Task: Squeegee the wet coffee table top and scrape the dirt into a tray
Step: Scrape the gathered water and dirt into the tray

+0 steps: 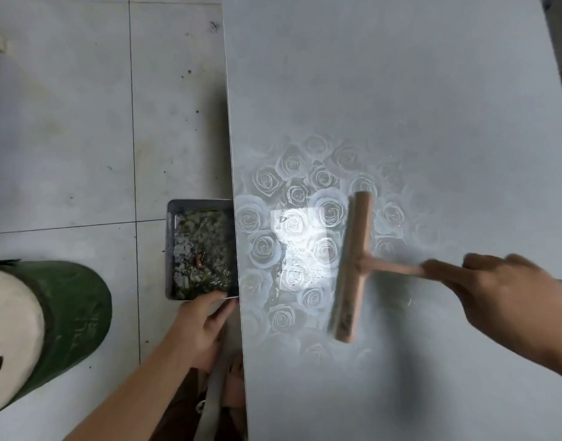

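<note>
your left hand (pixel 206 323) is clamped on the near corner of the tray (pixel 199 204), thumb over the rim, holding it against the edge of the counter (pixel 400 90) out over the floor (pixel 66 122). your right hand (pixel 502 291) is curled round the handle of the squeegee (pixel 352 268), though motion blur hides how each finger sits. the blade lies on the wet rose-patterned patch, between your two hands and well short of the edge where the tray waits. the tray holds a thick layer of wet dirt (pixel 203 249), so the scraping looks well along. the main risk is at the edge: if your left hand lets the tray sag or drift away from the counter, whatever the blade pushes over will drop through the gap onto the floor, which already shows dark specks beyond your left hand. the blade also looks longer than the tray's side, so water and grit at its ends could run past the tray unless you line the stroke up with it. a hard last push could knock the full tray or slop its contents over the rim by your thumb. a tilted blade would likely leave streaks. as for writing, the green bucket (pixel 72 313) out past your left arm carries faint raised lettering, too blurred to read; i can make out no brand or label on the squeegee, tray or counter.
</note>
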`<act>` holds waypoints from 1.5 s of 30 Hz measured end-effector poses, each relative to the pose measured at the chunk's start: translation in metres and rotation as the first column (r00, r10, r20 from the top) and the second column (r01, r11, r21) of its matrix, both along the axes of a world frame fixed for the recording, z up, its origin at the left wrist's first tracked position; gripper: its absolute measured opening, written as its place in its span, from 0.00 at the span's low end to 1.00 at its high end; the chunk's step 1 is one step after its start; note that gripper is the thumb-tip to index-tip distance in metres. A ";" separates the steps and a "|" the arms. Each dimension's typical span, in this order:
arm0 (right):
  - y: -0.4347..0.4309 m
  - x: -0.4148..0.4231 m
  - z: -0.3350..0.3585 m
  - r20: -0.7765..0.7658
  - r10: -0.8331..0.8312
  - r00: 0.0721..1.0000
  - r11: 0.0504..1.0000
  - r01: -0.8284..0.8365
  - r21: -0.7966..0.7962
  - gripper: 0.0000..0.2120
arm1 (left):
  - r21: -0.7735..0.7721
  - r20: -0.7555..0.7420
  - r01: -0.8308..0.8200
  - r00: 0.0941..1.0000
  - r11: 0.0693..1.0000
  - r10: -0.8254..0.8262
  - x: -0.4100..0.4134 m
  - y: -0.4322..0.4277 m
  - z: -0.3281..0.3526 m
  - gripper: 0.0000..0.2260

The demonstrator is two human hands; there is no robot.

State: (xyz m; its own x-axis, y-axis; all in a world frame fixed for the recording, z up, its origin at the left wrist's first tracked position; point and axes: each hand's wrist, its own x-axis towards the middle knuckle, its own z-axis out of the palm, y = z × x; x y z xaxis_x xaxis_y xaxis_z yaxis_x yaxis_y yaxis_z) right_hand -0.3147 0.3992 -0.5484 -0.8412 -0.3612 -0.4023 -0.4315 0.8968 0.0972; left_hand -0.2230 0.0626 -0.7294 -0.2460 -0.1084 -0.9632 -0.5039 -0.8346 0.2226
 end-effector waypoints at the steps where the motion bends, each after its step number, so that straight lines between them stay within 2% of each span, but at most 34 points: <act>1: -0.004 0.003 0.000 0.050 -0.001 0.999 1.000 0.000 0.023 0.22 | -0.008 0.012 0.021 1.000 1.000 -0.021 0.000 -0.001 -0.001 0.09; 3: -0.029 0.012 -0.014 0.062 0.037 0.997 0.999 -0.036 -0.007 0.24 | -0.018 0.018 0.009 1.000 1.000 -0.008 0.000 -0.001 -0.002 0.11; 7: -0.097 0.007 -0.039 -0.011 0.117 0.993 0.985 -0.117 -0.124 0.16 | 0.005 0.008 -0.046 0.999 0.999 0.046 0.004 0.000 0.002 0.19; 9: -0.102 0.002 -0.035 -0.034 0.135 0.990 0.980 -0.138 -0.143 0.17 | 0.015 -0.004 -0.069 0.998 0.997 0.069 0.006 -0.002 0.002 0.22; 13: -0.059 0.003 -0.007 0.032 0.055 0.998 0.998 -0.054 -0.035 0.22 | 0.019 0.025 -0.071 0.997 0.997 0.071 0.009 -0.001 -0.001 0.23; 16: -0.058 0.004 -0.002 0.093 0.015 0.996 0.998 -0.020 0.055 0.23 | 0.046 0.031 -0.098 0.995 0.994 0.097 0.011 -0.002 -0.004 0.23; 19: -0.103 0.005 -0.017 0.156 0.037 0.987 0.999 -0.036 -0.012 0.23 | 0.048 0.038 -0.080 0.996 0.996 0.078 0.013 -0.002 -0.009 0.18; 21: -0.127 0.002 -0.033 0.117 0.102 0.988 0.993 -0.094 -0.071 0.24 | 0.051 0.056 -0.047 0.997 0.998 0.044 0.013 -0.002 -0.009 0.11; 23: -0.136 -0.005 -0.028 0.090 0.133 0.987 0.990 -0.129 -0.052 0.28 | 0.041 0.070 -0.057 0.996 0.998 0.054 0.014 -0.002 -0.010 0.16; 25: -0.125 -0.010 -0.012 0.041 0.093 0.995 0.995 -0.091 -0.039 0.19 | 0.039 0.070 -0.086 0.994 0.996 0.083 0.015 -0.004 -0.012 0.22; 26: -0.112 -0.014 -0.006 0.003 0.077 0.997 0.996 -0.077 -0.044 0.20 | 0.044 0.072 -0.091 0.994 0.995 0.087 0.015 -0.005 -0.012 0.22; 28: -0.095 -0.018 0.004 0.044 0.057 0.997 0.997 -0.058 0.041 0.24 | 0.054 0.082 -0.099 0.992 0.994 0.094 0.015 -0.005 -0.013 0.21; 30: -0.098 -0.018 0.003 0.100 0.107 0.989 0.990 -0.115 0.079 0.25 | 0.056 0.086 -0.100 0.992 0.993 0.095 0.016 -0.006 -0.015 0.21; 34: -0.141 -0.018 -0.028 0.108 0.227 0.968 0.974 -0.227 -0.020 0.25 | 0.065 0.077 -0.081 0.994 0.995 0.076 0.016 -0.008 -0.016 0.21; 37: -0.157 -0.029 -0.029 0.077 0.317 0.945 0.948 -0.319 0.012 0.26 | 0.070 0.066 -0.075 0.995 0.995 0.071 0.016 -0.010 -0.018 0.25; 40: -0.138 -0.033 -0.007 0.004 0.269 0.963 0.963 -0.269 -0.009 0.20 | 0.093 0.041 -0.085 0.996 0.992 0.082 0.018 -0.012 -0.020 0.20; 42: -0.126 -0.030 -0.002 0.052 0.243 0.969 0.968 -0.245 0.055 0.25 | 0.106 0.030 -0.105 0.994 0.989 0.102 0.020 -0.011 -0.023 0.18; 45: -0.139 -0.024 -0.010 0.116 0.233 0.966 0.964 -0.245 0.102 0.23 | 0.127 0.017 -0.119 0.993 0.985 0.117 0.022 -0.011 -0.025 0.18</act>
State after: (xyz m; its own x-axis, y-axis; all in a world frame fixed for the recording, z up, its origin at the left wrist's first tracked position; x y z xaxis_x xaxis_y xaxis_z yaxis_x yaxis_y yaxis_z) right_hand -0.3388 0.2597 -0.5580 -0.6884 -0.4931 -0.5320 -0.6447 0.7520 0.1371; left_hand -0.2010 0.0520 -0.7547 -0.2294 -0.0125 -0.9732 -0.4018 -0.9095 0.1064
